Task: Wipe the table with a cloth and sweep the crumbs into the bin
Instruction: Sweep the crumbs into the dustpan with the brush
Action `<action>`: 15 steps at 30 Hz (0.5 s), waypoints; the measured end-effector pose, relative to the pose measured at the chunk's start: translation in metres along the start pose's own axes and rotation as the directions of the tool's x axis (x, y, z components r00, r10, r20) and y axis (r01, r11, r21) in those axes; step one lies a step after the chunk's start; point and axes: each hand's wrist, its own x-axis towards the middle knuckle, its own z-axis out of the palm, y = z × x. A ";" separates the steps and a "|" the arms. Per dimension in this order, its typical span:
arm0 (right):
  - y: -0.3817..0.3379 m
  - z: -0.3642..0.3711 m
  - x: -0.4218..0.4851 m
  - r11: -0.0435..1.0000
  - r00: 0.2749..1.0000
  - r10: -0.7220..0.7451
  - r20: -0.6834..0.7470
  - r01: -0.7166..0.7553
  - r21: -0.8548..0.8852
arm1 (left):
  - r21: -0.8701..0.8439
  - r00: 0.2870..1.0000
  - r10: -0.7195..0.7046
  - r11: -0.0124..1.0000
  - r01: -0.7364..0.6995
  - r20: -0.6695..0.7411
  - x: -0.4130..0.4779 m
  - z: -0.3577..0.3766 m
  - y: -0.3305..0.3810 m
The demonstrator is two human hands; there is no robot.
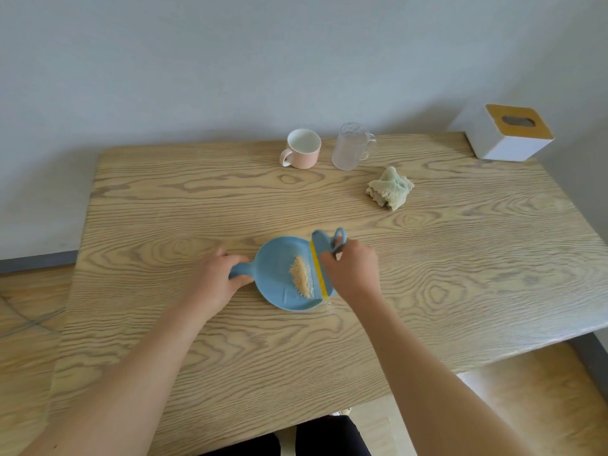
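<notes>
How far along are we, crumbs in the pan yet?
Done: most crumbs lie piled in the dustpan. In hand: left hand grips its handle, right hand holds the brush at the lip. Left: a few stray crumbs by the lip, then emptying into a bin, none in view. The cloth lies crumpled aside; wiping can't be judged.

Both bare forearms were extended from the near side. The left hand (215,281) was curled round the dustpan (274,268) handle; the right hand (353,271) was closed on the brush (320,245).

Both forearms (158,340) are bare; black clothing (329,436) covers the lap.
</notes>
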 end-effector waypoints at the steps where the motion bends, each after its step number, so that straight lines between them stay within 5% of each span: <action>1: 0.005 -0.008 0.004 1.000 0.999 0.007 -0.032 -0.008 -0.017 | -0.045 1.000 -0.015 0.999 0.015 -0.011 -0.002 0.000 0.000; 5: 0.027 -0.033 0.023 0.995 0.991 -0.001 -0.130 -0.011 -0.095 | -0.167 0.991 -0.079 0.984 0.060 -0.111 -0.008 -0.003 -0.008; 15: 0.048 0.001 0.037 0.966 0.956 -0.250 0.152 0.257 -0.028 | -0.289 0.903 -0.315 0.929 0.231 -0.293 -0.026 -0.010 -0.021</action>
